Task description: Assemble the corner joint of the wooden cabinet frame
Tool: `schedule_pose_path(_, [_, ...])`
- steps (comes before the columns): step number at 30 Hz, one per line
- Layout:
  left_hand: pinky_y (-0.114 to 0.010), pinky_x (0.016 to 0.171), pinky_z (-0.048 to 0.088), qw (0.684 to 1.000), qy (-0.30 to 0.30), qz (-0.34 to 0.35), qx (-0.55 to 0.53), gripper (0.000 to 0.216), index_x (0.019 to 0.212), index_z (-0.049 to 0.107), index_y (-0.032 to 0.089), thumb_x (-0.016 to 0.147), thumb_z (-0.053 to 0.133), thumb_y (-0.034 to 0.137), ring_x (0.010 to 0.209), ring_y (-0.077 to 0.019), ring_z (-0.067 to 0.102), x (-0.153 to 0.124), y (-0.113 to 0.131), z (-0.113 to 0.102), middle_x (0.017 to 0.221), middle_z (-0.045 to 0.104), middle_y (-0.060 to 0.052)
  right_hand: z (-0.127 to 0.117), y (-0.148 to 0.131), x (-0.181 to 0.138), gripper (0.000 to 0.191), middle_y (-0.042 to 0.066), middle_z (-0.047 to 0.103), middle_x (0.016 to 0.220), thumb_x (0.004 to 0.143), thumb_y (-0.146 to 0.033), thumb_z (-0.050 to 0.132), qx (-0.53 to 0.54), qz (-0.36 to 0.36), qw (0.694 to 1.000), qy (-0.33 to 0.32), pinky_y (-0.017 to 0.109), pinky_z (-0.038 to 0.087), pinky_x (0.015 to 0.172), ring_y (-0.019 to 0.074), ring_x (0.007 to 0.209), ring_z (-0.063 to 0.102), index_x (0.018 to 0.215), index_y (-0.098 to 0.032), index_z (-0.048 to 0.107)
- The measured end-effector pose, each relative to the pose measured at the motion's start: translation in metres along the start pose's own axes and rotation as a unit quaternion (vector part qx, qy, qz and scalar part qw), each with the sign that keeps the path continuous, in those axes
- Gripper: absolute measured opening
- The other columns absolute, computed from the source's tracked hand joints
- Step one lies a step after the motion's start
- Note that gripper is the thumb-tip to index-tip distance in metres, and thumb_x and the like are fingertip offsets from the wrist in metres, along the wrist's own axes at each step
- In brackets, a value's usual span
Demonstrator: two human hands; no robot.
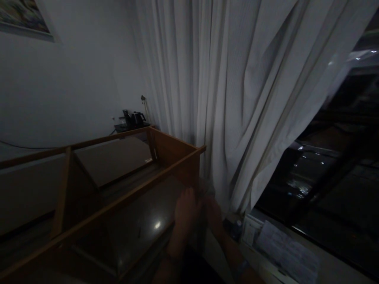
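The room is dark. My left hand point(186, 211) and my right hand point(213, 215) are raised close together at the end of a wooden shelf frame point(166, 161), just before a long white curtain point(237, 102). Both hands are smeared by motion and dim, so their fingers do not show clearly. Whether either hand touches the curtain or the wooden end panel cannot be made out. A band sits on my right wrist point(241, 268).
A glossy desk top point(139, 225) lies under the shelf frame. A black kettle point(137, 117) stands on a tray by the far wall. A dark window point(331, 165) is at right, with papers point(284, 248) on its sill. A picture point(23, 17) hangs upper left.
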State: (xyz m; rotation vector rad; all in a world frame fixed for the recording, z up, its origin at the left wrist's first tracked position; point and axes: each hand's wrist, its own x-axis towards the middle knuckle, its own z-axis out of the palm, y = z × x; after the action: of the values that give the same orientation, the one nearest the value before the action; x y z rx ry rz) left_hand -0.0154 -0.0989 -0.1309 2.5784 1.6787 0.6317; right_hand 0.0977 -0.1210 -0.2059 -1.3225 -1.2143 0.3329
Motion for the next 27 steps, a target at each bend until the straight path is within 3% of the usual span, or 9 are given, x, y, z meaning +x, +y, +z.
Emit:
schedule_pose_path(6, [-0.03,0.079,0.044,1.0,-0.023,0.002,0.009,0.023,0.102,0.052,0.016,0.089,0.041,0.031,0.094,-0.0198,0.055,0.001,0.0,0.001,0.101,0.058,-0.009,-0.004,0.005,0.002,0.041,0.005,0.061,0.075,0.097,-0.042,0.029,-0.089,-0.113,0.988,-0.056,0.031,0.044,0.071,0.0186,0.073,0.056,0.076,-0.022,0.058])
schedule_pose_path(11, [-0.031,0.078,0.045,1.0,-0.021,0.002,0.019,0.023,0.102,0.052,0.015,0.09,0.04,0.03,0.093,-0.02,0.055,0.001,0.001,-0.001,0.101,0.059,-0.009,-0.012,0.007,0.006,0.043,0.005,0.061,0.075,0.097,-0.041,0.027,-0.119,-0.125,0.981,-0.093,0.033,0.044,0.072,0.0191,0.074,0.056,0.078,-0.023,0.061])
schedule_pose_path(15, [-0.031,0.078,0.045,1.0,-0.007,0.013,0.024,0.025,0.104,0.052,0.014,0.091,0.037,0.03,0.094,-0.0209,0.056,-0.001,0.001,-0.001,0.102,0.059,-0.01,-0.012,0.009,0.006,0.042,0.005,0.064,0.078,0.095,-0.046,0.031,-0.081,-0.094,0.989,-0.079,0.035,0.045,0.076,0.0197,0.076,0.057,0.08,-0.023,0.063])
schedule_pose_path(22, [-0.03,0.075,0.045,0.999,-0.012,0.007,0.029,0.027,0.103,0.053,0.015,0.091,0.038,0.033,0.092,-0.0203,0.057,-0.001,0.002,-0.001,0.102,0.059,-0.011,-0.002,0.0,0.001,0.046,0.001,0.059,0.069,0.095,-0.051,0.031,0.046,0.04,0.998,-0.006,0.026,0.044,0.063,0.0148,0.064,0.054,0.074,-0.02,0.058])
schedule_pose_path(27, [-0.031,0.074,0.045,1.0,-0.011,0.005,0.026,0.026,0.101,0.052,0.015,0.091,0.037,0.034,0.09,-0.0208,0.057,-0.001,0.003,-0.004,0.098,0.059,-0.01,0.001,-0.013,0.0,0.049,0.001,0.061,0.069,0.091,-0.059,0.035,0.081,0.089,0.992,0.036,0.025,0.043,0.061,0.0145,0.063,0.055,0.074,-0.019,0.059])
